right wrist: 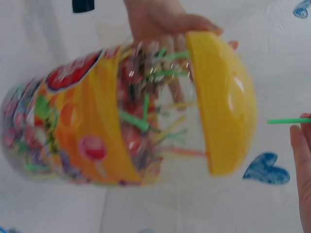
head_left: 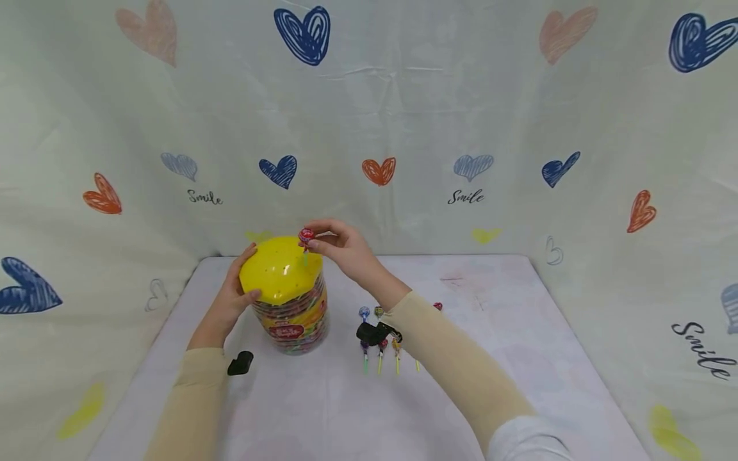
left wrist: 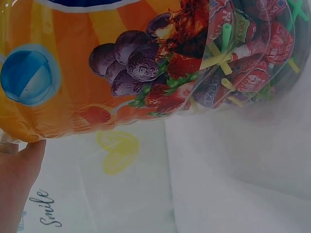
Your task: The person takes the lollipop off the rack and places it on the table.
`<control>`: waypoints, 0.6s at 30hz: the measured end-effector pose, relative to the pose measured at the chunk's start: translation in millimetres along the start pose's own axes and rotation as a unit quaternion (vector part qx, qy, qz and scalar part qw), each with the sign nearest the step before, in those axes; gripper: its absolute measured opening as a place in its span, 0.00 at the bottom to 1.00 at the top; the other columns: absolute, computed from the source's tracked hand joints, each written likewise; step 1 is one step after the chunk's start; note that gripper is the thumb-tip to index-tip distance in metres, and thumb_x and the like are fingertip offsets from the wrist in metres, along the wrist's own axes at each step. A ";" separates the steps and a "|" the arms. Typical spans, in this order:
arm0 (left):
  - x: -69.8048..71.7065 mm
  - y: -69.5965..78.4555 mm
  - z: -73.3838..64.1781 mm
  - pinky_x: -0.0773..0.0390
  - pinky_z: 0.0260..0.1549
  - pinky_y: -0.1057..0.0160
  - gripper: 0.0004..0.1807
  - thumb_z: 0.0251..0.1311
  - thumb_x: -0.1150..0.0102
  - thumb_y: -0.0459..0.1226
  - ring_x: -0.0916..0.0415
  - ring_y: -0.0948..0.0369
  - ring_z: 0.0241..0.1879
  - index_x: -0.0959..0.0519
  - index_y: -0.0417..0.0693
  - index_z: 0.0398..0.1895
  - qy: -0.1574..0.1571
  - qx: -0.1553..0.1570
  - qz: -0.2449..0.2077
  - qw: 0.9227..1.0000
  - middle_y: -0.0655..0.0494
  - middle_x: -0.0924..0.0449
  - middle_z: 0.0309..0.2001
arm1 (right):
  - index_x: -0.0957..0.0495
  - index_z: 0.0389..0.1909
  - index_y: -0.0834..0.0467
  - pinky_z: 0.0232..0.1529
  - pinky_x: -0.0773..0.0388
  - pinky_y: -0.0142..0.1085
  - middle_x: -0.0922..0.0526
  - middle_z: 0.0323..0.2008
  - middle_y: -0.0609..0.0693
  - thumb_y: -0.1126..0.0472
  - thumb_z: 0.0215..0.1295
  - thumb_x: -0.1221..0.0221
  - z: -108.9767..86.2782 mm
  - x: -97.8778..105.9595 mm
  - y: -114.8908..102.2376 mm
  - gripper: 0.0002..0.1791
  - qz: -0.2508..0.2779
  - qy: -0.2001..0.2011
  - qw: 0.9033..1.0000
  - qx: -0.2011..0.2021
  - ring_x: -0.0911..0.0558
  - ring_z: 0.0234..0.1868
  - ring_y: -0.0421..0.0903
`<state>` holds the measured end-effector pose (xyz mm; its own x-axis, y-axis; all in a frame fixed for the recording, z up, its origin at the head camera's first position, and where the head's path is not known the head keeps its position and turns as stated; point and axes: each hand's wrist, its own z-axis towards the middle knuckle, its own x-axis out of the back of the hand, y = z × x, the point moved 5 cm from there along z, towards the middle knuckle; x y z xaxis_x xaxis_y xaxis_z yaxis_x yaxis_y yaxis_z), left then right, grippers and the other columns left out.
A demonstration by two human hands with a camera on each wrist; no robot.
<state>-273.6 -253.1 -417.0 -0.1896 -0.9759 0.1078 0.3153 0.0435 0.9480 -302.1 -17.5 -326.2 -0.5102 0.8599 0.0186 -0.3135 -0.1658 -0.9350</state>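
A clear plastic jar (head_left: pixel 295 323) full of wrapped lollipops stands on the table, wearing a fruit-printed orange label and a domed yellow lid (head_left: pixel 277 272) dotted with small holes. My left hand (head_left: pixel 232 301) grips the jar at its lid end from the left, thumb in front and fingers partly hidden behind. Above the lid's right side, my right hand (head_left: pixel 344 248) pinches a red-wrapped lollipop (head_left: pixel 306 235) by its head. Its green stick (right wrist: pixel 284 121) points down toward the lid; the right wrist view shows a gap between stick tip and lid.
Several loose lollipops (head_left: pixel 380 358) lie on the white table (head_left: pixel 323 410) right of the jar, partly covered by my right forearm. A black wrist device (head_left: pixel 240 363) sits by each sleeve. Behind the table hangs a white cloth (head_left: pixel 415 128) printed with hearts.
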 end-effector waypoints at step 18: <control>-3.5 2.3 0.3 0.37 0.58 0.78 0.38 0.65 0.39 0.39 0.58 0.54 0.73 0.45 0.62 0.75 0.006 -0.003 0.003 1.000 0.61 0.63 0.78 | 0.19 0.47 0.65 0.50 0.20 0.45 0.19 0.46 0.56 0.68 0.67 0.41 -58.0 96.7 21.6 0.10 0.001 0.104 0.995 -0.011 0.15 0.41 0.49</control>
<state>-272.5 -249.5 -415.2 -0.1760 -0.9783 0.1091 0.3211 0.0477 0.9458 -311.8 90.1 -365.2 -0.3335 0.9411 -0.0556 -0.2930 -0.1595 -0.9427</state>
